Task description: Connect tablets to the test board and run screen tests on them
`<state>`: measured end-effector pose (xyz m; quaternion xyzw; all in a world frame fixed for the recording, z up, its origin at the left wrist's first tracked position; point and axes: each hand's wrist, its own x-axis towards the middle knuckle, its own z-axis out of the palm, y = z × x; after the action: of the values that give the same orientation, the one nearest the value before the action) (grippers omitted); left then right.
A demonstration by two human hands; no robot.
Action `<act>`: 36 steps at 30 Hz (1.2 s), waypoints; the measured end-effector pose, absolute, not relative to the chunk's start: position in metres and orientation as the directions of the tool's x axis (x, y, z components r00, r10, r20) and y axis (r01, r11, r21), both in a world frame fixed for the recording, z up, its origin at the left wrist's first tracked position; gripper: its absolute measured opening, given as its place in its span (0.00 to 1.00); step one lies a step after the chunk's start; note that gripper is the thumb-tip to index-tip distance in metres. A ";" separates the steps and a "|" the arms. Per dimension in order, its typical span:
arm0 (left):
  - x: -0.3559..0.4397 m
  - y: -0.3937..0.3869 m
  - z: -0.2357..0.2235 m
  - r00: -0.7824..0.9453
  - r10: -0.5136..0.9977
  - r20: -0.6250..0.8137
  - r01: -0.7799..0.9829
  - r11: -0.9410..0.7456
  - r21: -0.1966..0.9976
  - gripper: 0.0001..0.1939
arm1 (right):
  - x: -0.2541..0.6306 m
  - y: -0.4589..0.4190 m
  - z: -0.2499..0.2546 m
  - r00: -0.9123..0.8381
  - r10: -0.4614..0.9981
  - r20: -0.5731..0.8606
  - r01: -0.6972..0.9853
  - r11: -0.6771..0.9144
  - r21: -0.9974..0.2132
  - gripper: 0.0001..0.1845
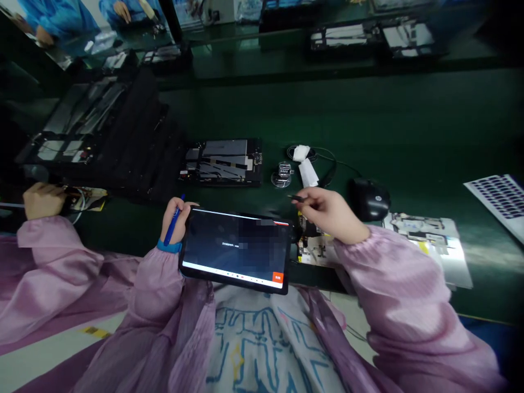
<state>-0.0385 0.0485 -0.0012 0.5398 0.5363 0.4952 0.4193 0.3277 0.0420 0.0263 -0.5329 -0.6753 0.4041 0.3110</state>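
Note:
My left hand (174, 221) is closed on the upper left corner of a tablet (229, 248), whose lit screen faces up. A blue pen (173, 222) is tucked between its fingers. My right hand (325, 213) pinches a small black plug (295, 198) with a thin tip, just above the tablet's upper right corner and apart from it. Beyond the tablet lies an opened tablet body (223, 162) with battery and cables showing. A silver tally counter (283, 173) stands between that body and my right hand.
Stacked opened tablet bodies (82, 120) rise at the left. A co-worker's hand (43, 201) is beside them. At the right are a black mouse (370, 199), metal panels with parts (434, 245) and a label sheet (501, 199). A coiled cable (301, 153) lies behind the counter.

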 end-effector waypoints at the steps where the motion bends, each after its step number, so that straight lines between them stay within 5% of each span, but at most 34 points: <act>1: -0.038 0.049 -0.001 -0.066 0.994 0.082 0.157 -0.071 0.985 0.17 | 0.332 0.032 0.031 -0.201 0.978 -0.058 0.361 0.019 -0.932 0.11; 5: -0.037 0.050 -0.002 -0.062 0.995 0.084 0.139 -0.074 0.987 0.17 | 0.339 -0.008 0.040 -0.247 0.951 -0.185 0.130 -0.157 -0.979 0.18; 13: -0.027 0.053 0.006 -0.091 0.990 0.112 0.156 -0.097 0.983 0.19 | 0.326 -0.054 0.009 -0.211 0.937 -0.279 0.146 -0.252 -0.957 0.16; 22: -0.021 0.054 0.008 -0.142 0.980 0.140 0.218 -0.107 0.970 0.19 | 0.325 -0.061 -0.009 -0.216 0.941 -0.259 0.111 -0.240 -0.964 0.10; 36: -0.028 0.057 0.002 -0.089 0.977 0.193 0.277 -0.161 0.947 0.19 | 0.325 -0.051 0.001 -0.253 0.953 -0.166 0.287 -0.090 -0.954 0.07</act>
<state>-0.0285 0.0568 0.0019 0.5764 0.5442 0.4985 0.3509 0.3247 -0.0514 0.0011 -0.5216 -0.5944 0.5225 0.3187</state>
